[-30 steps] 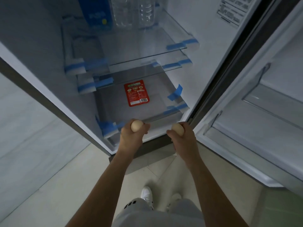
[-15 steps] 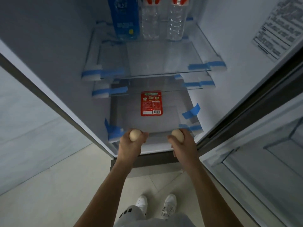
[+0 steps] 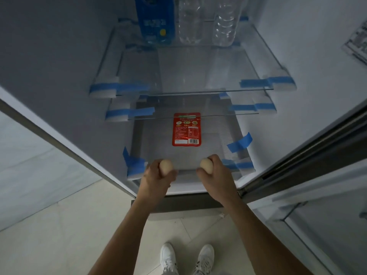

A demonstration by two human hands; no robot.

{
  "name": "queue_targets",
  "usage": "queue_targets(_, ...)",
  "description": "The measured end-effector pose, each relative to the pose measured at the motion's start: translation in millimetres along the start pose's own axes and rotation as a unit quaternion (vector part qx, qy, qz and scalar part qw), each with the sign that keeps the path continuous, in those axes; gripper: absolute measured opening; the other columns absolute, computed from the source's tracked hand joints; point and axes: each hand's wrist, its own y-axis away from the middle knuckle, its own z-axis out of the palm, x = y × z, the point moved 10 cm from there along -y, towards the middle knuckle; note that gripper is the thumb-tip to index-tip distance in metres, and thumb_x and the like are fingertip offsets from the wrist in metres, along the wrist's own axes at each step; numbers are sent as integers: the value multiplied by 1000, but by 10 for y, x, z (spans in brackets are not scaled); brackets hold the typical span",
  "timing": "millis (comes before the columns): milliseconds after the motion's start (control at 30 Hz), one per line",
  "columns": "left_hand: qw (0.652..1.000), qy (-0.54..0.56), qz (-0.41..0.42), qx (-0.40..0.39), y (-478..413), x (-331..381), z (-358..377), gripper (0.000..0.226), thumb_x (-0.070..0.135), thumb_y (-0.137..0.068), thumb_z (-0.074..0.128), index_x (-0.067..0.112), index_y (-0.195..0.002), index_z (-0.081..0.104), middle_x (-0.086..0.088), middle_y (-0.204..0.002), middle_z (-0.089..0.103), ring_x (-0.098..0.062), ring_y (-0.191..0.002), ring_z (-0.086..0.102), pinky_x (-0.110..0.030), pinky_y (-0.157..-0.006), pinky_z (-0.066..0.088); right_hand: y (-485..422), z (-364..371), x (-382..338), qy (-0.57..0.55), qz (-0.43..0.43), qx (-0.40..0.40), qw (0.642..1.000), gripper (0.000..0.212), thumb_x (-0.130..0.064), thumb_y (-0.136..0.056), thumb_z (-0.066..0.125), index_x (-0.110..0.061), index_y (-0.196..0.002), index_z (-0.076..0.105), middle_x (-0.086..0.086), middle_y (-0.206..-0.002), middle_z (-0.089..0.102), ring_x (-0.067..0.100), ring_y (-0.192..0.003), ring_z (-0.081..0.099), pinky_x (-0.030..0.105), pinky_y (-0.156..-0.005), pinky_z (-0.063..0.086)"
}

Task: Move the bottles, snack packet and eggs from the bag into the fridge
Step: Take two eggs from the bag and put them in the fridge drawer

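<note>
Grip on both sides is pinching an egg: the left hand curls fingers and thumb round the left egg, and the right hand does the same with the right egg, each egg half bare above the knuckles; over the last second both hands have edged inward from the sill of the fridge and the view has swung square to the opening, so the eggs now hang over the front lip of the bottom shelf, the left at 7 o'clock of the snack packet and the right at 5 o'clock, neither set down; I judge the bottles and packet done, since the bottles stand at 12 o'clock on the top shelf beside a blue carton and the packet lies flat on the bottom shelf, leaving only the eggs to be laid; the left egg's long axis runs near 12 to 6, bare end toward 12, into the fridge; the right egg's runs about 11 to 5, bare end toward 11; which end is blunt I cannot tell; the packet's long axis runs 12 to 6, barcode end toward 6; on that smooth shelf the eggs could well roll, so they want laying down gently on their sides.
</note>
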Motion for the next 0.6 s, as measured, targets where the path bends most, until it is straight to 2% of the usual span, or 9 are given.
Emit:
queue_targets(100, 998, -53, 33, 32, -116, 33, 8, 38, 29, -86, 76, 27, -112, 49, 7, -101, 53, -14, -87, 58, -15, -66, 47, -136, 86, 12, 65, -15, 3, 998, 33, -38, -92, 67, -26, -111, 43, -7, -92, 59, 11, -77, 61, 25, -68, 53)
queue_targets(167, 995, -72, 38, 53, -197, 19, 8, 42, 30, -84, 78, 22, -116, 52, 7, -101, 54, -11, -85, 55, -8, -61, 38, -209, 152, 27, 104, -22, 8, 994, 40, -43, -91, 67, -23, -115, 43, -5, -95, 61, 13, -78, 63, 29, -69, 55)
queue_targets(233, 994, -86, 42, 59, -285, 1, 32, 46, 30, -83, 80, 17, -118, 55, 5, -101, 59, -10, -83, 55, -7, -59, 36, -269, 205, 48, 137, -23, 11, 990, 44, -47, -91, 66, -22, -117, 42, -4, -97, 64, 14, -78, 64, 31, -69, 57)
queue_targets(333, 991, -108, 57, 57, -409, -8, 82, 45, 30, -82, 80, 16, -118, 57, 2, -102, 61, -13, -85, 58, -10, -62, 38, -365, 249, 61, 191, -40, 14, 981, 45, -50, -91, 65, -21, -116, 41, 0, -99, 69, 19, -80, 68, 36, -69, 59)
queue_targets(467, 983, -151, 88, 63, -551, -6, 130, 44, 23, -79, 82, 14, -116, 61, -6, -114, 59, -20, -94, 58, -26, -76, 45, -476, 287, 85, 248, -48, 11, 968, 47, -53, -92, 60, -19, -117, 40, 5, -97, 70, 23, -80, 68, 38, -70, 58)
queue_targets(600, 979, -173, 84, 63, -634, -37, 185, 41, 25, -81, 79, 15, -117, 61, -2, -112, 56, -15, -93, 54, -25, -78, 44, -538, 302, 53, 281, -64, 35, 957, 49, -53, -93, 59, -14, -120, 44, 9, -94, 71, 26, -79, 67, 40, -72, 57)
